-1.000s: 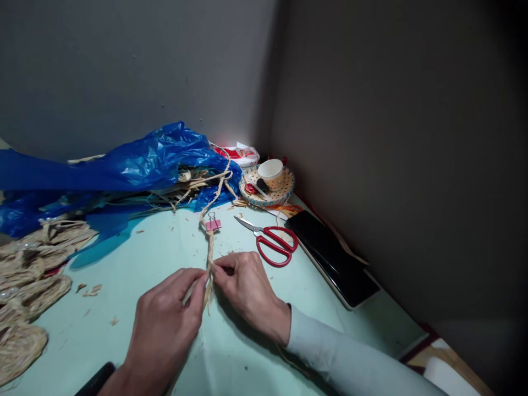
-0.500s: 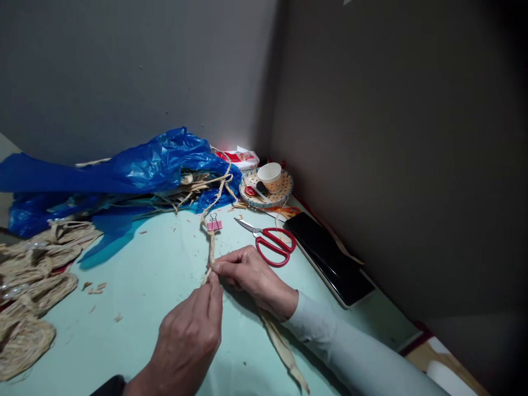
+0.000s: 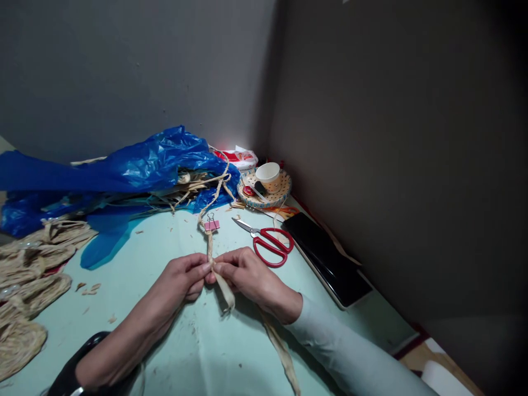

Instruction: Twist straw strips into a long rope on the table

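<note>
A braid of dried plant fibre [image 3: 210, 245] runs down from a pink binder clip [image 3: 212, 225] at the middle of the table. My left hand [image 3: 187, 278] pinches its lower end from the left, thumb and fingertips closed. From the right, my right hand [image 3: 251, 280] grips the same spot, its fingertips touching those of my left. One loose fibre strip [image 3: 226, 292] hangs from between my hands towards me. Another long strip [image 3: 282, 352] trails out below my right wrist. Red-handled scissors [image 3: 272, 246] lie open just beyond my right hand.
A black tablet-like device [image 3: 325, 258] lies to the right by the wall. Behind stands a woven tray [image 3: 284, 192] with a paper cup [image 3: 267, 175]. A blue plastic bag [image 3: 152, 157] of fibre fills the back left. Woven sandal-like pieces [image 3: 41, 297] lie at the left edge.
My left hand has swung from below the braid to its left side, the forearm now lower left. A loose strip now shows hanging below my fingers. My right hand stays nearly in place.
</note>
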The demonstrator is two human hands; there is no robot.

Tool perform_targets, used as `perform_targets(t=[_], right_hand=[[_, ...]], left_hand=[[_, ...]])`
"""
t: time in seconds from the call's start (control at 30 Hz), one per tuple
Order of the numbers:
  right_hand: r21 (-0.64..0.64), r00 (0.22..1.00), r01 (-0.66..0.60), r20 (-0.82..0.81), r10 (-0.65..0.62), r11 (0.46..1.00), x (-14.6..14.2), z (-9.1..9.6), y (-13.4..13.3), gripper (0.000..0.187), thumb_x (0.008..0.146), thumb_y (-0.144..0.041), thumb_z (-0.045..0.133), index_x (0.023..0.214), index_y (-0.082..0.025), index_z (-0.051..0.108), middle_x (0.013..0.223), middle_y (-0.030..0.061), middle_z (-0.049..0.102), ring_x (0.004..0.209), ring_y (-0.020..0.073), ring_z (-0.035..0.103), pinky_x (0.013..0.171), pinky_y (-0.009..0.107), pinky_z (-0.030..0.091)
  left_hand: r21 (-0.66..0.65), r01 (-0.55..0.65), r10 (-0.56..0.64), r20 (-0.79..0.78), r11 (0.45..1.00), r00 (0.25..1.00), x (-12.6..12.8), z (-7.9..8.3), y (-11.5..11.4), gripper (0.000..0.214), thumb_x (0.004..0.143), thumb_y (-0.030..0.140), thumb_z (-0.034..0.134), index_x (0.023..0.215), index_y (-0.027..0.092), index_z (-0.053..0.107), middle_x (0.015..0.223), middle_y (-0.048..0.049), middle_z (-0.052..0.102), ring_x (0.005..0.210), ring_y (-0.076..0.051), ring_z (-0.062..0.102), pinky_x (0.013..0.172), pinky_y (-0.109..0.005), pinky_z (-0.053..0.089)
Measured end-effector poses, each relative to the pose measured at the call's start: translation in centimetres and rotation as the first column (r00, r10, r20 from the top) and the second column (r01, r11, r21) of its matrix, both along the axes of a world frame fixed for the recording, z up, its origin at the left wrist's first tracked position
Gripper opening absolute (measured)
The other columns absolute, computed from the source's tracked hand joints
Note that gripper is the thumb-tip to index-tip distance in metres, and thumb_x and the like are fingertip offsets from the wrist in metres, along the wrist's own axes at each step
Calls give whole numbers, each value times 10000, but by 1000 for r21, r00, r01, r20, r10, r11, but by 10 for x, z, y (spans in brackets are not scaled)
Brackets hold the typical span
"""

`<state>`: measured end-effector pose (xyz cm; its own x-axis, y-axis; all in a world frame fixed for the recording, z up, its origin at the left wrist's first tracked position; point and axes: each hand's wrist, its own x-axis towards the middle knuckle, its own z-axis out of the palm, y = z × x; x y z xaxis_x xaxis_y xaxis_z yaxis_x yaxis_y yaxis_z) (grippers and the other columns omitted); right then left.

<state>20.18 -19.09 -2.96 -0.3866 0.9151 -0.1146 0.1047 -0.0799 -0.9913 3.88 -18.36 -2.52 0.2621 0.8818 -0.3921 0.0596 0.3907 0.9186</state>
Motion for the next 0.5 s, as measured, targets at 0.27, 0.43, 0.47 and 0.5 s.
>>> perform_targets(t=[0.27,0.43,0.47,0.5], right_hand=[[432,684,-180,701,-203,884,1,11,-13,253,955,-197,473,819,-139,678,779,90,682,683,175,561,622,303,302],[553,498,-314,788,-361,772,-3,15,-25,149,941,-170,465,862,-156,590,797,81,626,709,225,586,584,326,322],[556,474,-341,798,-372,758,-6,18,-28,118,915,-130,475,872,-152,583,807,83,615,732,238,591,582,331,342],[546,447,-375,815,-370,749,-10,21,-31,108,886,-93,485,883,-143,581,814,89,607,748,249,593,575,335,360]], left_hand=[[103,-45,64,-193,994,979,1,-3,-7,277,747,352,672,564,166,580,543,39,505,472,-74,324,479,-224,191],[165,-120,158,-244,979,957,7,-5,-10,232,731,331,674,557,180,650,493,43,520,515,-113,413,509,-230,272],[165,-136,173,-231,977,957,8,-5,-11,208,718,326,681,568,181,668,512,34,557,542,-128,457,529,-236,313],[159,-154,187,-215,975,959,9,-5,-12,177,698,315,692,581,182,685,540,24,597,575,-146,502,556,-245,351]])
